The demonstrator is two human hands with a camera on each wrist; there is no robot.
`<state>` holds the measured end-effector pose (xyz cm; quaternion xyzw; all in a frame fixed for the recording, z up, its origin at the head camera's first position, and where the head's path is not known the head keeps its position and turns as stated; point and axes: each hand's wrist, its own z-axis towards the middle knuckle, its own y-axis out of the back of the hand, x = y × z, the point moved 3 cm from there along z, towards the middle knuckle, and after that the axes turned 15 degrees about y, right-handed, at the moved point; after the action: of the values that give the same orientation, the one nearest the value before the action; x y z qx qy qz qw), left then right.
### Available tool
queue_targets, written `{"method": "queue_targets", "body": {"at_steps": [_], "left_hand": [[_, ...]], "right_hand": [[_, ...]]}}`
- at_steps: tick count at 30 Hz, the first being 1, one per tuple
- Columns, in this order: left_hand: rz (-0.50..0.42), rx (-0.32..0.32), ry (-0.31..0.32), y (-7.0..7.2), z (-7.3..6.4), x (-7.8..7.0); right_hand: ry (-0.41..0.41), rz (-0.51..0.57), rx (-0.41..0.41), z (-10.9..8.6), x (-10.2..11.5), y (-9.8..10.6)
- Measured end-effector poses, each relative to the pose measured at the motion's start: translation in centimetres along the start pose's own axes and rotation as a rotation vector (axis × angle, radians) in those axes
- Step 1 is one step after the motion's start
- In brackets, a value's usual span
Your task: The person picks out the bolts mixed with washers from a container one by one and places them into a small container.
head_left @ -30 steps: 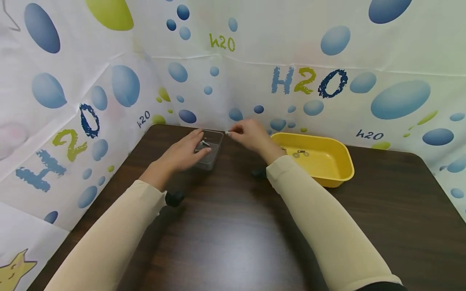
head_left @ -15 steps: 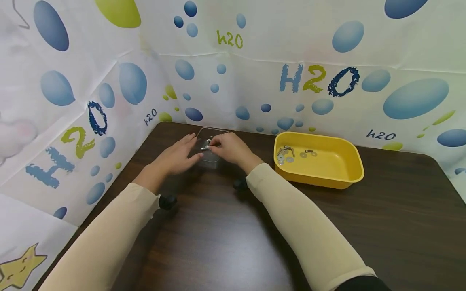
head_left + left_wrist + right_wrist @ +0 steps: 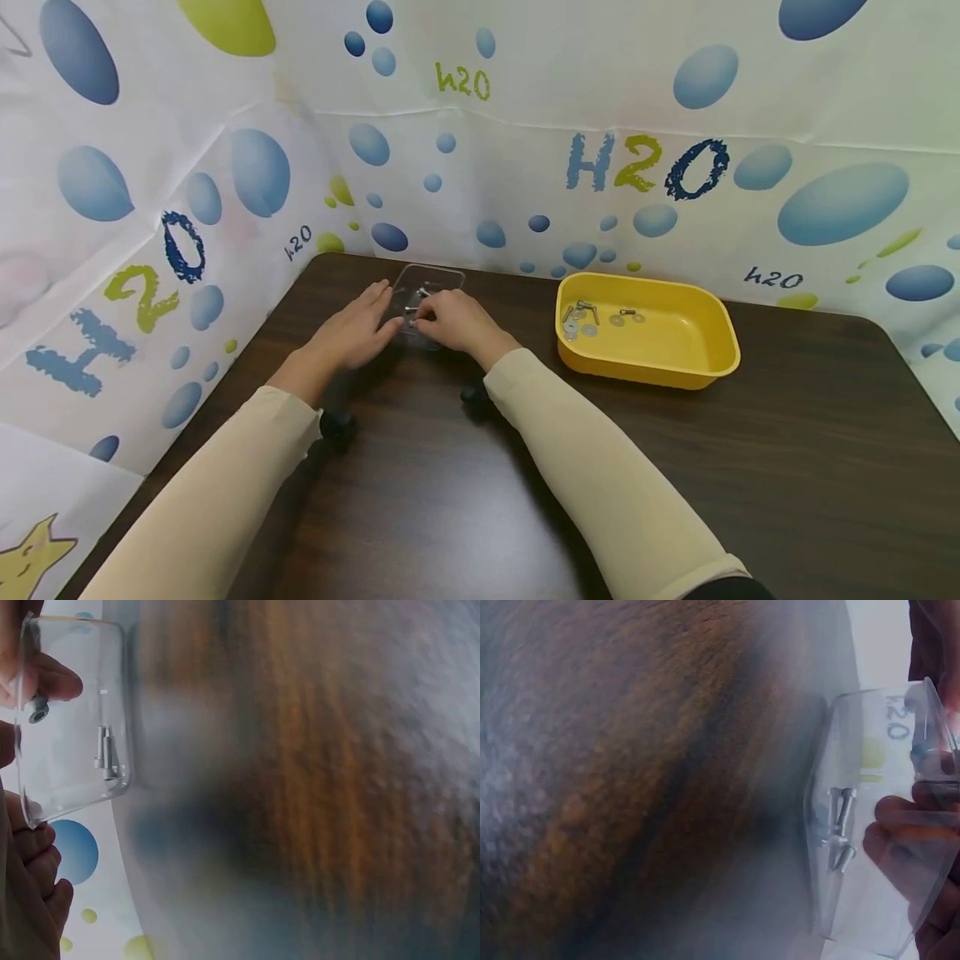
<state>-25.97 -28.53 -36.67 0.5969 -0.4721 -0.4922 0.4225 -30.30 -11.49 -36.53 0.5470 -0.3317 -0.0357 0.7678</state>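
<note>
A clear plastic box [image 3: 450, 272] stands near the back left of the table. My left hand [image 3: 348, 333] lies along its left side with fingers straight. My right hand [image 3: 457, 321] is at the box, its curled fingertips inside the rim. In the left wrist view, a socket-head bolt [image 3: 37, 709] is pinched between the right thumb and finger, its head facing the camera. Beneath, several silver bolts [image 3: 844, 814] lie on the bottom of the box, seen through its wall in the right wrist view. The fingers partly hide the contents in the head view.
A yellow tray [image 3: 645, 372] stands to the right, with several bolts [image 3: 587, 307] and flat washers [image 3: 590, 331] mostly at its left end. A patterned white sheet [image 3: 510, 175] hangs behind the dark wooden table [image 3: 450, 467].
My right hand has moved left from beside the yellow tray to the clear box, carrying a small metal piece, and dipped its fingertips inside. My left hand has stayed by the box.
</note>
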Motion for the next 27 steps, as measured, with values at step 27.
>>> {"method": "queue_targets", "body": {"at_steps": [27], "left_hand": [[0.144,-0.018,-0.032,-0.1,0.1,-0.6]], "right_hand": [[-0.065,0.007,0.241,1.2,0.3,0.5]]}}
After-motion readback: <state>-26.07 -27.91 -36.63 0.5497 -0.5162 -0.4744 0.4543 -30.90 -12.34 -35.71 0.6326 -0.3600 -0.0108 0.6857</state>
